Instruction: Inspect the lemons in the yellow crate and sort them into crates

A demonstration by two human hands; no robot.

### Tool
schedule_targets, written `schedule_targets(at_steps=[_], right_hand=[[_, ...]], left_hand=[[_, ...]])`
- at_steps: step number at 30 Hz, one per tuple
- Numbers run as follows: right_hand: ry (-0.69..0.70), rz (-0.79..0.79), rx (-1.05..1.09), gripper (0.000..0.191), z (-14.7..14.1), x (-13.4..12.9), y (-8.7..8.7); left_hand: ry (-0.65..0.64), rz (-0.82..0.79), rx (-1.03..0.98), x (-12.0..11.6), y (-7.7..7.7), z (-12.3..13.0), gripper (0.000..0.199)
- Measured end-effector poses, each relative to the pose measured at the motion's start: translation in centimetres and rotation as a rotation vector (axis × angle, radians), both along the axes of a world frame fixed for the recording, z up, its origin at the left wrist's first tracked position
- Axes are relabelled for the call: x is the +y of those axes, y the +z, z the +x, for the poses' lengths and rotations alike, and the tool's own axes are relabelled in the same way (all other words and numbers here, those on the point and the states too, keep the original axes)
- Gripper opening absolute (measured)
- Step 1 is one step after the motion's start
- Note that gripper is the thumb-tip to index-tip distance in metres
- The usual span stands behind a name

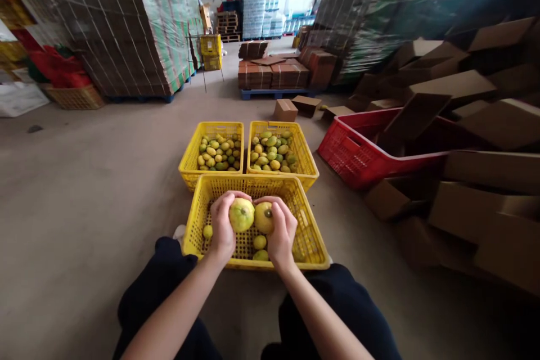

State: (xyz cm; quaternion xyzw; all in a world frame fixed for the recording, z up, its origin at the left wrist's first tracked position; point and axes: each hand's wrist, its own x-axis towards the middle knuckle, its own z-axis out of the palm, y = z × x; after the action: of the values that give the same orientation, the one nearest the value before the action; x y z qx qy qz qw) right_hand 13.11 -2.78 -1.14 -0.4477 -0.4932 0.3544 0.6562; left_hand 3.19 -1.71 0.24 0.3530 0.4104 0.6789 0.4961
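Note:
My left hand [223, 219] is wrapped round a yellow-green lemon [242, 215], its end turned up toward me. Beside it, my right hand [282, 228] grips a yellower lemon [263, 218] with the thumb over its near side. Both are held close together above the near yellow crate [314, 247]. Low in that crate lie a few loose fruits, among them a small yellow one [207, 231] at the left and a greenish one [260, 242] under my right hand. My hands and the held fruit hide part of the crate's floor.
Beyond the near crate stand a left yellow crate [189, 164] and a right yellow crate [307, 164] with several yellow and green lemons. A red crate [343, 154] and heaped cardboard boxes [468, 208] crowd the right. Flattened cardboard [289, 76] and wrapped pallet stacks [160, 22] stand farther back.

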Motion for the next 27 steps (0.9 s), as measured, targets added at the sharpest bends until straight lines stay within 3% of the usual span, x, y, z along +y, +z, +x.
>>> schedule_targets(at_steps=[4, 7, 9, 12, 15, 27], right_hand=[[-0.028, 0.058, -0.044, 0.032, 0.3, -0.9, -0.4], [-0.016, 0.004, -0.015, 0.032, 0.4, -1.2, -0.1], [0.022, -0.112, 0.068, 0.031, 0.4, -1.0, 0.3], [0.17, -0.423, 0.363, 0.029, 0.2, -0.1, 0.6], [0.284, -0.66, 0.609, 0.025, 0.3, 0.8, 0.6], [0.316, -0.825, 0.659, 0.013, 0.9, 1.4, 0.6]], left_hand=[[-0.055, 0.076, 0.095, -0.5, 0.4, -0.3, 0.033], [-0.081, 0.016, 0.046, -0.5, 0.5, -0.5, 0.032], [-0.109, -0.121, -0.128, -0.1, 0.3, -0.7, 0.028], [-0.169, -0.4, -0.489, 1.0, -0.1, -1.0, 0.021], [-0.164, -0.543, -0.65, 1.9, -0.4, -1.3, 0.017], [-0.166, -0.712, -0.628, 2.1, -0.7, -1.7, 0.014]])
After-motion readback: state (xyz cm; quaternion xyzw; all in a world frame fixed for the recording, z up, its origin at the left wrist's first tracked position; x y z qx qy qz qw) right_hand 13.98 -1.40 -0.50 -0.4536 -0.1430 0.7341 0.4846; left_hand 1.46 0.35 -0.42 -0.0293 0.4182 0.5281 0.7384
